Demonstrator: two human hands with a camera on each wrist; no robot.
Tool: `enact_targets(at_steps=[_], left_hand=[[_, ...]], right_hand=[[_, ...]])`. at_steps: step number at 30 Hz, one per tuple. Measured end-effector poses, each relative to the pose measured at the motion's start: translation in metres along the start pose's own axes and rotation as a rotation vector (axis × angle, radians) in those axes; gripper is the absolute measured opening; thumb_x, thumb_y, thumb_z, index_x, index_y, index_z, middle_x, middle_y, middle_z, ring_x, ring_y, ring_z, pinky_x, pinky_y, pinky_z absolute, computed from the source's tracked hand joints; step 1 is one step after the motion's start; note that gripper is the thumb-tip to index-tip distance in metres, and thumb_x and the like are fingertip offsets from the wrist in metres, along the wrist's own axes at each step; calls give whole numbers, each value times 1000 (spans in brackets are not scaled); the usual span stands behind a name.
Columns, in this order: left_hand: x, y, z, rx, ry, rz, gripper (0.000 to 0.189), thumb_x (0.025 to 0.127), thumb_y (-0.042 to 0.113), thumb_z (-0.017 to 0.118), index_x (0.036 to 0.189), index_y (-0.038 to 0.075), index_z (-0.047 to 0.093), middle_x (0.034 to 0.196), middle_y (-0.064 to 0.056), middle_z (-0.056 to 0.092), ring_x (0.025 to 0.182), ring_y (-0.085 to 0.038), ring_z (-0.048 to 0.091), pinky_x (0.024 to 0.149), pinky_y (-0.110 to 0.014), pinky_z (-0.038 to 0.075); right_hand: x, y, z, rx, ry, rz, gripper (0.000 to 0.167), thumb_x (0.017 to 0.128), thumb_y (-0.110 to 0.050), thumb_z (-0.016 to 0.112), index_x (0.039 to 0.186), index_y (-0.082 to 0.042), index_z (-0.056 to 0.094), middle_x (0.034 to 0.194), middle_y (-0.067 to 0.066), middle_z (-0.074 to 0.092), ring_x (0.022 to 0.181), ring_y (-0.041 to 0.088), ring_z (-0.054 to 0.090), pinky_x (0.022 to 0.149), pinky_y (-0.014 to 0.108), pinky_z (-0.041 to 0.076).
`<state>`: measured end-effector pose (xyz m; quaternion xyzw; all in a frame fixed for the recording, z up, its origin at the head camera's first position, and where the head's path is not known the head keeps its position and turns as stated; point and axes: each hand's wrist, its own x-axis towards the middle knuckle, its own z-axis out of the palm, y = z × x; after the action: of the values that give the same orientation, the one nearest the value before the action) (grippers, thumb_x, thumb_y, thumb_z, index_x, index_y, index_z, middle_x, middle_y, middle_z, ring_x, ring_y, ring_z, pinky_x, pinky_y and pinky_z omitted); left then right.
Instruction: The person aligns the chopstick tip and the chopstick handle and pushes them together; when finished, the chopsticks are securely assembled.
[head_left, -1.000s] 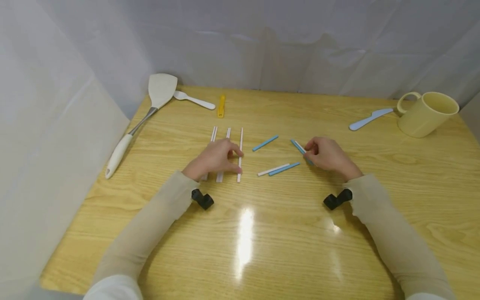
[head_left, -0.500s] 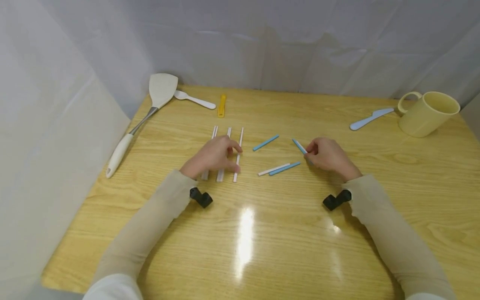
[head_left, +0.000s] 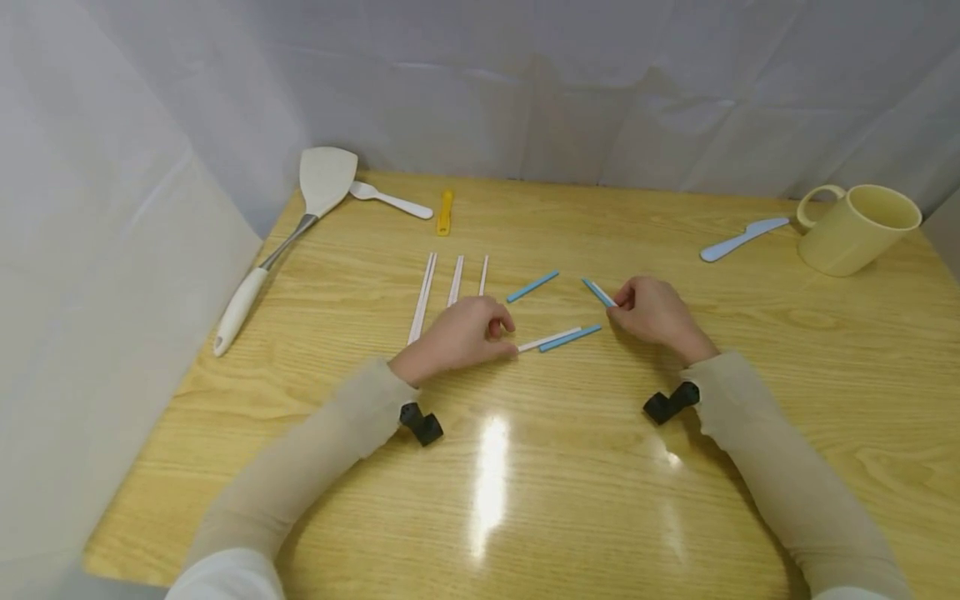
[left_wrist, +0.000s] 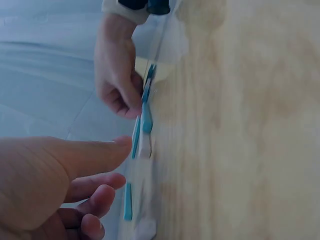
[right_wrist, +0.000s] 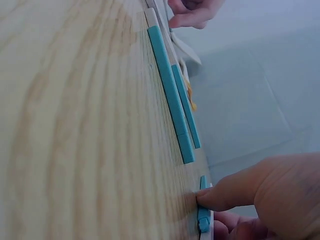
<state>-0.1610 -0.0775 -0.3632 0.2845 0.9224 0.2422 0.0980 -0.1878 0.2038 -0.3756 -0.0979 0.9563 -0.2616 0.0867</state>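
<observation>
My left hand (head_left: 468,333) hovers over the near ends of the long white chopsticks (head_left: 423,292), hiding part of several. Its thumb tip is beside the left end of a short white stick (head_left: 551,338), which lies along a short blue stick (head_left: 573,336). A gap shows between thumb and fingers in the left wrist view, with nothing held. My right hand (head_left: 656,312) pinches the near end of another blue stick (head_left: 589,286) and white stick lying together; in the right wrist view its thumb presses on the blue one. A lone blue stick (head_left: 532,286) lies between the hands.
A white turner (head_left: 327,179) and a small white fork or spoon (head_left: 401,205) lie at the back left, with a yellow plastic piece (head_left: 445,215) beside them. At the back right are a pale blue knife (head_left: 738,242) and a yellow mug (head_left: 840,242).
My left hand has let go of the rightmost long white chopstick and moved right and nearer, towards the short white stick. My right hand stays almost still at its sticks.
</observation>
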Motion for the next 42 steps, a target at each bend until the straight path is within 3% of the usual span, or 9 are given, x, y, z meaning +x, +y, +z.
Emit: enact_targets(at_steps=[10,17,28,34,42], left_hand=[[-3,12,15,28,-10,20,23,84,24,75,95,5,71,77,-1,60,68,-11,51,63,-23,42],[-2,13,24,-1,15,12,12,86,18,71,88,6,69,76,-1,61,65,-9,53,58,-20,43],[-1,9,28,-75,173,-24,5,83,10,64,84,5,67,72,-2,60,61,-10,52,54,-20,42],[1,9,26,-195,225,-13,7,85,10,63,86,4,67,72,-4,64,58,-9,53,51,-19,43],[0,8,22,-429,213,-40,4,90,9,64,91,5,65,81,-6,64,66,-13,53,54,-21,43]], right_hand=[[-1,0,0,7,0,-4,22,89,-15,64,97,5,64,88,17,65,79,27,59,70,34,45],[-3,2,-3,35,8,-17,21,89,-13,64,98,6,62,88,17,63,77,25,57,66,30,43],[-4,0,-13,122,44,-38,23,94,-16,60,102,5,59,87,15,60,69,19,54,62,28,44],[-7,-3,-21,186,53,-35,24,95,-18,59,105,5,58,91,15,60,70,16,55,59,24,46],[-10,-6,-29,331,67,-70,28,97,-17,58,109,7,55,93,17,60,63,8,55,56,23,49]])
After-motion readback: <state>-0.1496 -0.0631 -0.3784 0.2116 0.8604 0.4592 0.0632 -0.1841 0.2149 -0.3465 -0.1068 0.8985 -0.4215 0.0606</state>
